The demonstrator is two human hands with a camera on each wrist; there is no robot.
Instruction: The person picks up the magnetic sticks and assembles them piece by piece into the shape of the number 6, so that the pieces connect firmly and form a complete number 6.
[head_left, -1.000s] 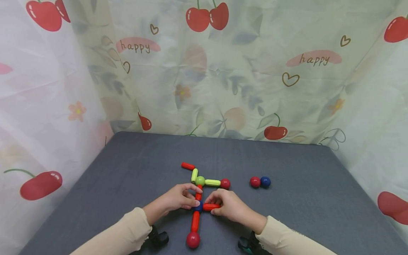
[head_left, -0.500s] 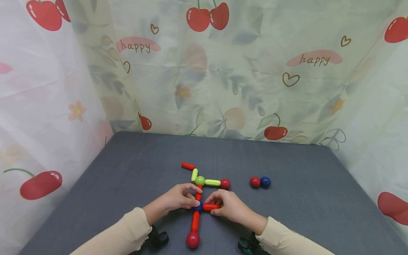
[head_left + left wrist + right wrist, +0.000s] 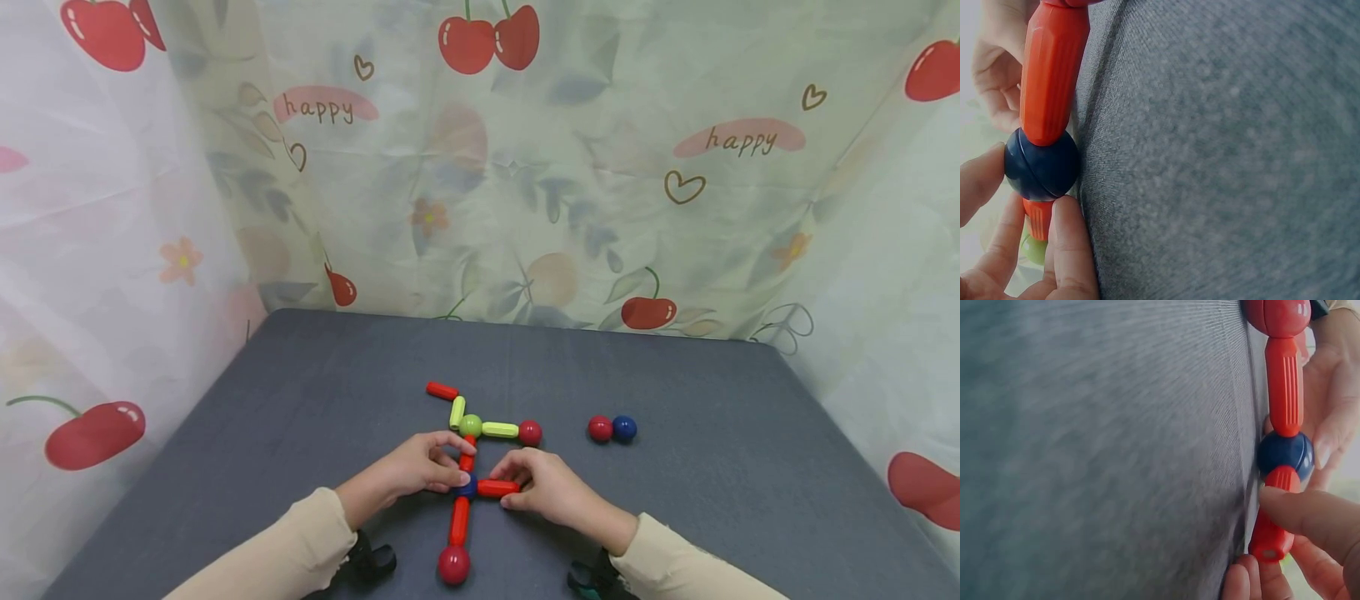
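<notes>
My left hand (image 3: 427, 463) pinches a dark blue ball (image 3: 1041, 164) between thumb and fingertips. My right hand (image 3: 551, 487) has its thumb and fingers loosely around a red magnetic rod (image 3: 498, 488), whose inner end meets the blue ball's right side. Another red rod (image 3: 460, 522) runs from the ball toward me, ending at a red ball (image 3: 454, 565). On the ball's far side, a further red rod (image 3: 468, 461), partly covered by my left fingers, leads to a lime green ball (image 3: 471, 426).
From the green ball, one yellow-green rod (image 3: 500, 430) reaches a red ball (image 3: 530, 432); another (image 3: 457, 412) leads to a loose-ended red rod (image 3: 442, 390). A red ball (image 3: 600, 428) and a blue ball (image 3: 625, 428) touch on the dark grey table (image 3: 697, 400). Printed cloth (image 3: 480, 208) surrounds the table.
My right hand has shifted slightly right, its fingers a little further out along the red rod. The rod, the joined pieces and my left hand stay put.
</notes>
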